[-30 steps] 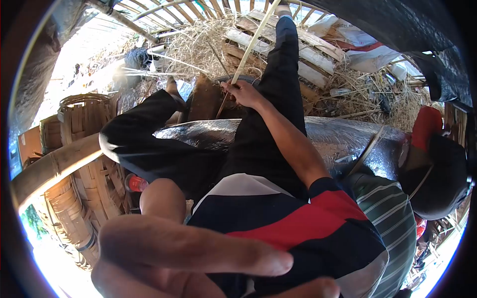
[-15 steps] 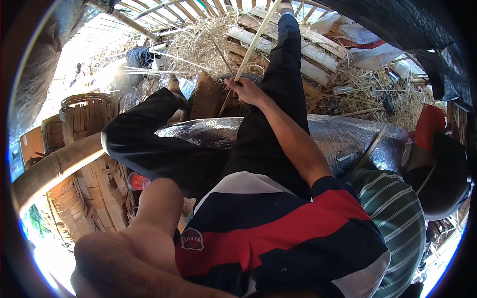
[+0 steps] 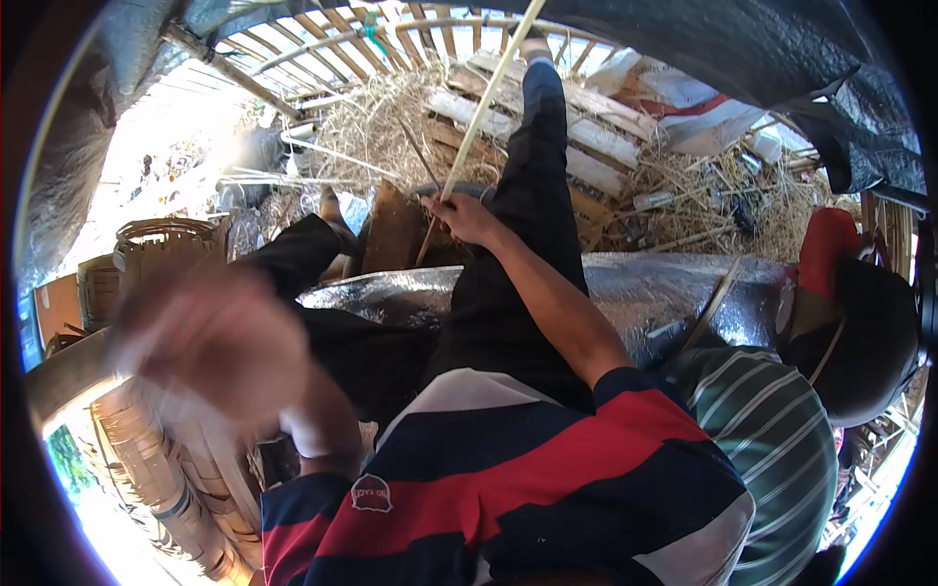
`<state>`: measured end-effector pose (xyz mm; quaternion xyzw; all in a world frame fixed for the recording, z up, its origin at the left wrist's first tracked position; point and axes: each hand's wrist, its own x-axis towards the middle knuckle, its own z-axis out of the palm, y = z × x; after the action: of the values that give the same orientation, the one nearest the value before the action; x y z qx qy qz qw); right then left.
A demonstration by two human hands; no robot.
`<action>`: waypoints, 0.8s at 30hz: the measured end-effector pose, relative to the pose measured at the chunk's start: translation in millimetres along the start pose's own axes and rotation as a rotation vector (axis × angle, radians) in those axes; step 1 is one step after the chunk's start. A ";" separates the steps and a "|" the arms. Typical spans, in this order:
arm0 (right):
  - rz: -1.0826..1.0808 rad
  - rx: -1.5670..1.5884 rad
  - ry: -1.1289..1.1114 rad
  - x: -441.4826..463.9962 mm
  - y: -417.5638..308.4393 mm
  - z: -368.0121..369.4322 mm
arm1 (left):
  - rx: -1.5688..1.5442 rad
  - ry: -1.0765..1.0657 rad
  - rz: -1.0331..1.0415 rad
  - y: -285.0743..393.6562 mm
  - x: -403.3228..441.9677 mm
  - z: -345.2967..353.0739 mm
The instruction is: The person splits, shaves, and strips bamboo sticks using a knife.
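Note:
My right hand (image 3: 459, 217) is closed around a long pale strip (image 3: 489, 93) between my legs. The strip runs up past my outstretched foot. A thin brown piece (image 3: 426, 242) shows just below that hand, and a thin dark stick (image 3: 418, 151) lies above it. My left hand (image 3: 210, 342) is raised at the left, heavily blurred, over my bent knee and near a thick bamboo pole (image 3: 68, 376). Its fingers and anything in them cannot be made out.
Woven bamboo baskets (image 3: 137, 454) stand at the left. Beyond my legs are wooden slats (image 3: 586, 132), straw (image 3: 366, 122) and a slatted bamboo wall. A shiny silver covering (image 3: 674, 293) lies under my legs. Striped green cloth (image 3: 757, 430) and a dark rounded object with red cloth (image 3: 826, 249) are at the right.
My left hand has swung from close below the camera up and to the left, over my knee. My right hand stays closed on the strip; the view has shifted slightly.

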<state>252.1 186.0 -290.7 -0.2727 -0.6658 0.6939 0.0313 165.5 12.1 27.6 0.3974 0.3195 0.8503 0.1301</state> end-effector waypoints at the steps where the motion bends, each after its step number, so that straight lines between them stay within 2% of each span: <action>1: 0.023 -0.016 -0.002 -4.0 -2.7 -0.3 | 0.165 -0.017 -0.089 -41.5 -2.1 -0.6; 2: 0.044 -0.035 -0.006 -8.2 -7.8 -0.5 | 0.933 -0.086 -0.060 -77.5 -4.5 -8.1; 3: 0.014 -0.054 -0.009 -10.8 -16.0 -2.3 | 0.922 -0.195 -0.211 -112.6 -5.1 -11.6; 4: 0.015 -0.068 -0.014 -16.1 -22.5 -1.6 | 0.896 -0.299 -0.232 -148.4 -18.5 -25.5; 5: 0.025 -0.079 -0.020 -22.1 -25.9 1.4 | 1.060 -0.399 -0.348 -173.4 -31.3 -40.9; 6: 0.013 -0.096 -0.024 -21.7 -15.0 4.5 | 1.155 -0.515 -0.275 -185.6 -37.1 -40.2; 7: -0.138 -0.218 -0.034 -14.9 7.6 5.8 | 1.195 -0.551 -0.180 -194.2 -41.5 -34.5; 8: -0.222 -0.287 -0.040 -13.6 11.1 5.1 | 1.194 -0.539 -0.159 -199.0 -43.4 -32.0; 10: -0.377 -0.301 -0.036 -15.8 11.5 5.5 | 1.049 -0.579 -0.531 -203.7 -51.4 -28.9; 11: -0.450 -0.244 -0.031 -16.3 8.0 5.1 | 1.047 -0.573 -0.512 -206.6 -53.2 -29.2; 12: -0.461 -0.257 -0.028 -18.6 -0.7 2.0 | 0.910 -0.557 -0.467 -209.4 -55.1 -30.3; 13: -0.206 -0.135 -0.100 -26.0 -12.8 -2.5 | 0.773 -0.538 -0.427 -210.0 -57.4 -30.6; 14: 0.047 -0.017 -0.171 -32.5 -25.7 -7.7 | 0.772 -0.529 -0.411 -209.5 -57.6 -34.0; 16: -0.007 0.065 -0.178 -53.3 -55.5 -17.5 | 0.809 -0.416 -0.545 -203.1 -55.9 -45.6; 17: -0.038 0.126 -0.023 -69.5 -81.2 -20.1 | 0.905 -0.365 -0.467 -198.6 -54.2 -49.9; 20: 0.008 0.233 0.175 -90.1 -97.1 -48.9 | 1.053 -0.240 -0.458 -204.4 -56.3 -72.4; 22: -0.112 -0.033 0.340 -106.5 -120.6 -67.6 | 1.043 -0.211 -0.493 -209.4 -59.0 -77.2; 24: -0.182 -0.109 0.414 -121.3 -141.1 -88.2 | 1.070 -0.254 -0.516 -214.1 -57.7 -67.9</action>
<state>347.1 232.4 -114.0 -0.3495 -0.7032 0.5806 0.2149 144.5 117.9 -177.6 0.4158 0.7707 0.4585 0.1513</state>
